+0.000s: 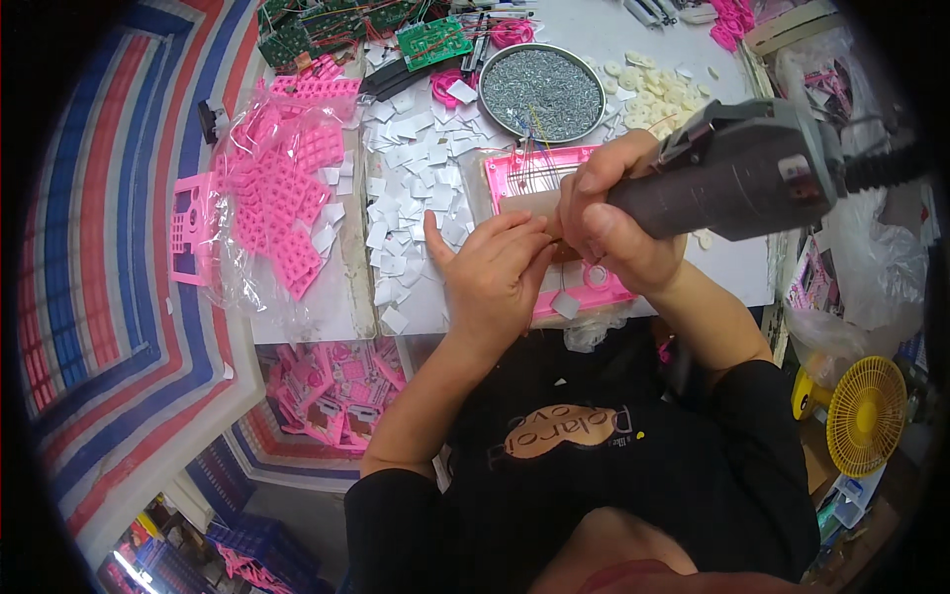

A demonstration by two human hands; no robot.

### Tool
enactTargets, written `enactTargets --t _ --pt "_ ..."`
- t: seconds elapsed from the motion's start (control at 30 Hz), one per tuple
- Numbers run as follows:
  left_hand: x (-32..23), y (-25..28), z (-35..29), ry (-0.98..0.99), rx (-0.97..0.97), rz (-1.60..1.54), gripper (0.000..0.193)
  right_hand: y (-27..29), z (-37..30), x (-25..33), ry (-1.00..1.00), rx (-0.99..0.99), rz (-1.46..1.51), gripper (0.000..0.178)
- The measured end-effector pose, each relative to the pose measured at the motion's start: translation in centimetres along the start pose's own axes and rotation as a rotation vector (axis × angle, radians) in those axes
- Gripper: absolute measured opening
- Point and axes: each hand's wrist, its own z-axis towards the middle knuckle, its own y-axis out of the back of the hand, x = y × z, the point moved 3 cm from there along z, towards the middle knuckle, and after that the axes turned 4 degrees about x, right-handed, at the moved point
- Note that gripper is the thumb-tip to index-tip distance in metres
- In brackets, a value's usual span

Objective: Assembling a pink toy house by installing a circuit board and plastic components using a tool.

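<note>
A dark electric screwdriver (717, 188) with a black cord is gripped in my right hand (628, 213), its front end pointing left and down. A pink plastic casing (604, 294) lies under both hands, with a brown board (532, 204) and thin wires over it. My left hand (495, 277) rests on the casing, its little finger stretched out to the side. Its other fingertips come together beside the screwdriver's front end. Whatever they pinch is hidden. A small white square (565, 305) sits on the casing's near edge.
Beyond the casing stands a round tray of small metal screws (542, 91). White squares (406, 188) are scattered left, near pink keypad sheets (282, 198) in clear plastic. Cream discs (648, 94) lie right of the tray; green circuit boards (433, 42) at the back. A yellow fan (866, 416) stands right.
</note>
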Motion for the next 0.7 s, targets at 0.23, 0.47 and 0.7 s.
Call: enactTargets --t 0.23,0.47,0.7 --pt "-0.2 0.3 -0.3 -0.066 0.095 0.098 0.01 1.8 0.6 0.1 0.024 -0.045 -0.082 0.023" --pt "-0.4 0.2 -0.2 -0.062 0.134 0.137 0.012 0.7 1.4 -0.5 -0.017 -0.022 -0.141 0.02" --pt "-0.4 0.4 -0.4 -0.035 0.131 0.067 0.009 0.4 1.8 -0.3 -0.078 0.01 -0.114 0.021"
